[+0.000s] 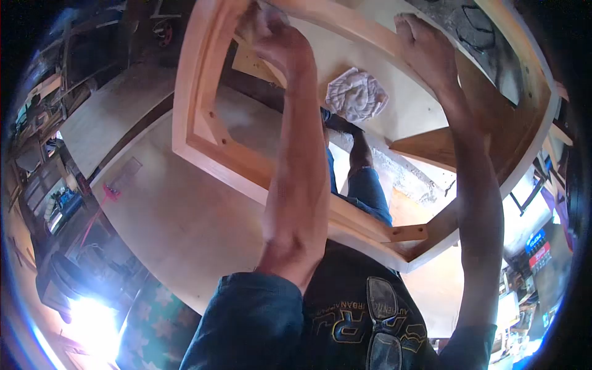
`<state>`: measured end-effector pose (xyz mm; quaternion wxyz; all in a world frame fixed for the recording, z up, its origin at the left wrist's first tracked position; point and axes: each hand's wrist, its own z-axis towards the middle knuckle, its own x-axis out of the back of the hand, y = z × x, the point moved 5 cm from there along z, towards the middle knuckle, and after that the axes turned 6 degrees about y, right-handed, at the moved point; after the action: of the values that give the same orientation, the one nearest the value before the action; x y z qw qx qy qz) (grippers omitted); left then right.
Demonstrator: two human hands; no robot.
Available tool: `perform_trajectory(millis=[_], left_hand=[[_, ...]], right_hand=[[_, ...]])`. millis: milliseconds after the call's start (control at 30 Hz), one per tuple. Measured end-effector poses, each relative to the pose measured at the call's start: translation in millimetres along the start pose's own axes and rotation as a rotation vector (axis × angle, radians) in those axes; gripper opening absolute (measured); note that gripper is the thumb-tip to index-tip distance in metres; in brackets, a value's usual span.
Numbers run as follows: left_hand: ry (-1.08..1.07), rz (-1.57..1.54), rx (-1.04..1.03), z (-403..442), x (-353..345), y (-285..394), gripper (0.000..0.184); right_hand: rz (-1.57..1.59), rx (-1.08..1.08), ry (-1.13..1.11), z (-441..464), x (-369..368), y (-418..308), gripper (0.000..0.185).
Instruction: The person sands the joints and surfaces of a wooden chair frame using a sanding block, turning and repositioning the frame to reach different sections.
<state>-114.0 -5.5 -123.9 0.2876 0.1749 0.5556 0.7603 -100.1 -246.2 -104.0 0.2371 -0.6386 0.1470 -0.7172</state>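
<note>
A wooden frame (188,98) with rounded corners and screw holes in its corner blocks spans the view in front of my body. My left hand (271,37) is at the frame's upper left part, its fingers curled and blurred; what they hold, if anything, cannot be made out. On the frame's far rail rests my right hand (422,46), fingers bent together over the wood. A crumpled whitish cloth (356,94) lies between my arms on a pale panel (314,46) beyond the frame's opening.
Large pale boards (185,203) lie at the left and below the frame. A wooden wedge-shaped brace (425,148) sits inside the frame at the right. My legs show through the opening. Eyeglasses (382,299) hang on my shirt. Cluttered shelves stand at the far left.
</note>
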Motion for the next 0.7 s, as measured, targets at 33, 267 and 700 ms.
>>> perform_trajectory(millis=[33,267,700], left_hand=[[0.038,0.063,-0.105,-1,-5,-4,0.021],[-0.033,0.097,0.193,-45,-26,1,0.029],[-0.021,0.235,0.113,-48,-30,-5,0.026]], right_hand=[[-0.002,0.014,0.011,2,-1,1,0.033],[0.005,0.068,0.044,-1,-4,3,0.031],[-0.061,-0.033,-0.022,8,0,-3,0.037]])
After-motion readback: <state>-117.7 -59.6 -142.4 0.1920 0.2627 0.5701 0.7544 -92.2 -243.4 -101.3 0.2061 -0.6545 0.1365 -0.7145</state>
